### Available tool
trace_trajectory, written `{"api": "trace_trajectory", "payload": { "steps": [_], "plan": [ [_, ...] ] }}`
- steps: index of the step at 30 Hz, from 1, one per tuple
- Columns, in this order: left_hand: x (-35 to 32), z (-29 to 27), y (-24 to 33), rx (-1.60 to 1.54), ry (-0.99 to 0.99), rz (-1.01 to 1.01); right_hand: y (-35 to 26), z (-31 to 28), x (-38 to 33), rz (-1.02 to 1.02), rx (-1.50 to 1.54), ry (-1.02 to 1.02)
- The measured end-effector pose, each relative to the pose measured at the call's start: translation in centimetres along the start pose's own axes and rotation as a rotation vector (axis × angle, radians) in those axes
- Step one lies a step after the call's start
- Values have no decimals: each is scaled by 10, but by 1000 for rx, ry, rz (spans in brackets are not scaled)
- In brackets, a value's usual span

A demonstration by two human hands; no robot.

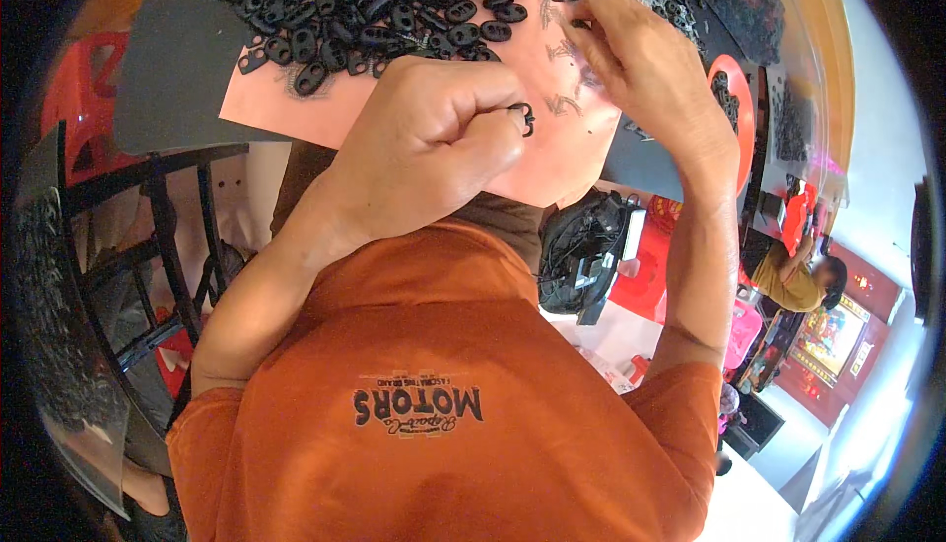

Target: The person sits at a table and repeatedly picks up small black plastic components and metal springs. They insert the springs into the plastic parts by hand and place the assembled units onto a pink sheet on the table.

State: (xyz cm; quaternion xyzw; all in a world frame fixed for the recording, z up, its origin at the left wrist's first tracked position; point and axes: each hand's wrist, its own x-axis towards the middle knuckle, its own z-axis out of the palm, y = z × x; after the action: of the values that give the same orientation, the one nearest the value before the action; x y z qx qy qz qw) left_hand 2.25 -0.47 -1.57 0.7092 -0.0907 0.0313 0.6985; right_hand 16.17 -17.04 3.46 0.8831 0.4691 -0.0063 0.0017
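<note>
My left hand (424,143) is curled into a fist above the near part of a pink sheet (266,99). A small black cord lock part (527,118) with a loop-like end sticks out between its thumb and forefinger; the rest is hidden in the fist. My right hand (641,64) hangs over the right side of the sheet, its thumb and fingertips drawn together; what they hold, if anything, is too small to make out. Beside those fingertips lie small thin metal springs (564,104). Beyond both hands spreads a heap of black two-holed oval cord lock pieces (365,0).
The sheet lies on a dark tabletop (177,79). Right of my right hand stands a red round tray (746,138) with dark parts. A black metal frame (158,217) is at the left, and a black bag (586,246) sits below the table. Another person (793,281) is far right.
</note>
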Motion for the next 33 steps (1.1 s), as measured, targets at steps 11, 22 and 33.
{"api": "trace_trajectory", "payload": {
  "steps": [11,22,33],
  "plan": [
    [0,-3,1,43,-14,-15,-6,-4,-6,-17,208,-47],
    [0,4,0,-44,80,-8,-10,0,-8,-55,200,-23],
    [0,6,-2,-43,95,19,-10,0,-14,-144,184,54]
  ]
}}
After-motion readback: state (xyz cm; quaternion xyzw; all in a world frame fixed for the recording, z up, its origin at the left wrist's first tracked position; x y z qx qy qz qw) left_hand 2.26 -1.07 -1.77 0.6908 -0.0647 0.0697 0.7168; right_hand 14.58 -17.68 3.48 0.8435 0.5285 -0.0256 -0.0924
